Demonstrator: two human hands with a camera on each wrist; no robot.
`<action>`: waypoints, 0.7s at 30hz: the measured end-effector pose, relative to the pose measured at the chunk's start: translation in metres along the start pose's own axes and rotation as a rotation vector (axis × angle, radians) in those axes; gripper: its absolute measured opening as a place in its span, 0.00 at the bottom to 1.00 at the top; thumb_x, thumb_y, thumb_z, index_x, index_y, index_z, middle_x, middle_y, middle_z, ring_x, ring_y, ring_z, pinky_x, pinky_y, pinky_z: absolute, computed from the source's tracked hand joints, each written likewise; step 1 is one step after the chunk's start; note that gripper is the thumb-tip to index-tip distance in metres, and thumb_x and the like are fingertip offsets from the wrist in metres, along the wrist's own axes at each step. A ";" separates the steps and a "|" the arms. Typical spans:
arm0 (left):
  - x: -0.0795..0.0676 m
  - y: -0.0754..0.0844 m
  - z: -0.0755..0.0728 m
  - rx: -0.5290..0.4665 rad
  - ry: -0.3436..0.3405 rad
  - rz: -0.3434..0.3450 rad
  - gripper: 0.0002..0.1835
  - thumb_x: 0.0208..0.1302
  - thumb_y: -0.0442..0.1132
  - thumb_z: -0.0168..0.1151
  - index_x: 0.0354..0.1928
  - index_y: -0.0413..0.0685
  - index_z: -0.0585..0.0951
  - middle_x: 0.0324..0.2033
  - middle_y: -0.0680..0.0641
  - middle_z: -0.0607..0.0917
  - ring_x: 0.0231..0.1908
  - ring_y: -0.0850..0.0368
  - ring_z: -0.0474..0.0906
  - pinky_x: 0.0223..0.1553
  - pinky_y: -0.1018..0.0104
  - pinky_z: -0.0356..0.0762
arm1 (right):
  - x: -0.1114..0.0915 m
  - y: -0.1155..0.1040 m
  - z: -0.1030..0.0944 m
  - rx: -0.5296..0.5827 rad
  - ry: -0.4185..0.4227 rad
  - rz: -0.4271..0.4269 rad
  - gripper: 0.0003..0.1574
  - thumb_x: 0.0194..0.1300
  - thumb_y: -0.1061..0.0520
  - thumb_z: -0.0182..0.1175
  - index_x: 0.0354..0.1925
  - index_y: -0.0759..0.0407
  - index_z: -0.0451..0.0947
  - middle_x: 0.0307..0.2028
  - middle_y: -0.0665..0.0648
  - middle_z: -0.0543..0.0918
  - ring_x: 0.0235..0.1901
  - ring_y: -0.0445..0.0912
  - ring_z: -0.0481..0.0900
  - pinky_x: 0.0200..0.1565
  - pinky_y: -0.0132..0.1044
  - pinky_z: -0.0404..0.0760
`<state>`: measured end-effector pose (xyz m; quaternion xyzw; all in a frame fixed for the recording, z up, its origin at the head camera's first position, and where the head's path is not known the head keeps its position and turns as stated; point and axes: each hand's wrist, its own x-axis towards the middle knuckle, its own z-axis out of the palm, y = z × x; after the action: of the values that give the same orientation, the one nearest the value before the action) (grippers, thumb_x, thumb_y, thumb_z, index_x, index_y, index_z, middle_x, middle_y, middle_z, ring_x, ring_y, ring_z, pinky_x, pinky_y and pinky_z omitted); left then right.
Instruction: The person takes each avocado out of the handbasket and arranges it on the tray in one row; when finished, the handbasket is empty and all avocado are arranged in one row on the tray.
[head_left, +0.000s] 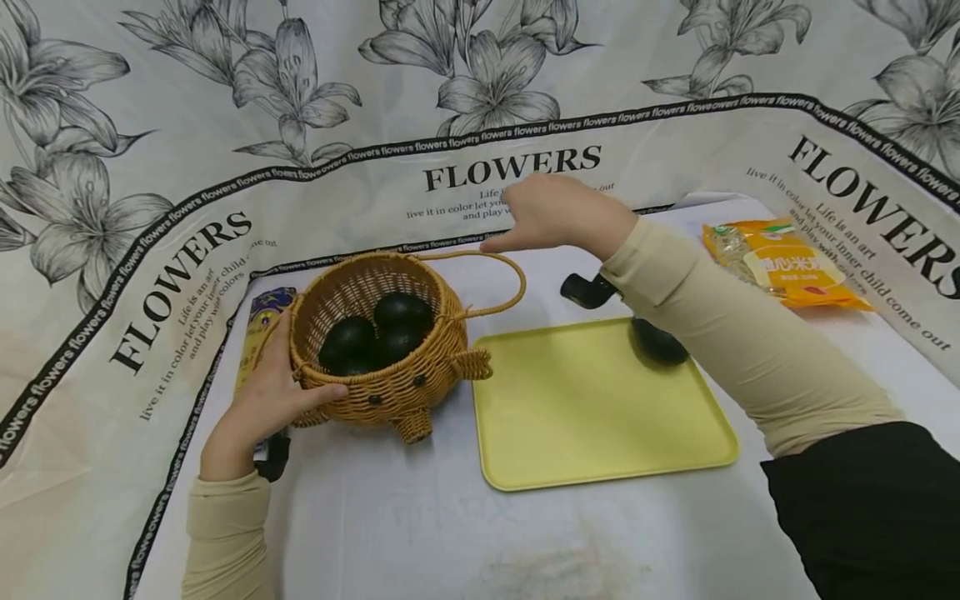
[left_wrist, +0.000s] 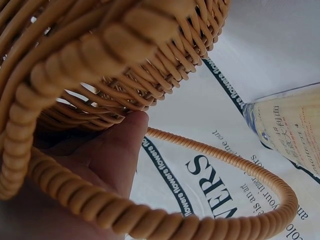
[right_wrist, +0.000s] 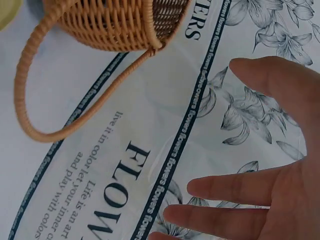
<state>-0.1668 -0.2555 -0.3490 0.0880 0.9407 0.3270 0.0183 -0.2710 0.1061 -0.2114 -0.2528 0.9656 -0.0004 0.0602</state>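
Note:
A round wicker basket (head_left: 390, 392) with an animal face stands left of centre, its opening showing dark smooth avocados (head_left: 348, 342) inside. My left hand (head_left: 266, 396) holds the basket's left side, thumb along the front below the rim and fingers round the far side. In the left wrist view, the fingers (left_wrist: 110, 160) press against the weave beside a looped handle (left_wrist: 245, 165). Above and behind the basket's right handle (head_left: 521, 287), my right hand (head_left: 566, 212) is raised with fingers spread and nothing held. Another avocado (head_left: 658, 343) lies on the yellow tray (head_left: 600, 417), partly covered by the right sleeve.
Behind the left hand lies a yellow and blue food packet (head_left: 258, 329), partly hidden by the basket. An orange food bag (head_left: 787, 262) rests at the back right. A floral printed sheet (head_left: 487, 83) rises along the back and left of the white table (head_left: 390, 517).

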 end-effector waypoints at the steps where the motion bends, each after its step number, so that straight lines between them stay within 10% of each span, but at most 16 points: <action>1: 0.000 0.000 0.000 0.005 -0.003 -0.007 0.68 0.46 0.58 0.72 0.71 0.70 0.25 0.74 0.39 0.42 0.70 0.31 0.47 0.60 0.28 0.56 | 0.004 -0.005 0.000 0.005 -0.002 -0.012 0.35 0.59 0.29 0.53 0.39 0.59 0.74 0.31 0.56 0.77 0.30 0.49 0.75 0.32 0.40 0.75; 21: 0.008 -0.008 -0.004 -0.023 -0.015 0.026 0.68 0.47 0.56 0.72 0.71 0.68 0.25 0.74 0.40 0.39 0.71 0.31 0.44 0.61 0.29 0.53 | 0.071 -0.110 0.031 0.122 -0.097 -0.278 0.25 0.61 0.35 0.56 0.22 0.50 0.63 0.20 0.47 0.63 0.20 0.40 0.60 0.26 0.31 0.62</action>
<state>-0.1759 -0.2626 -0.3506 0.1023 0.9355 0.3376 0.0220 -0.2751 -0.0237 -0.2472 -0.3794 0.9156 -0.0551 0.1212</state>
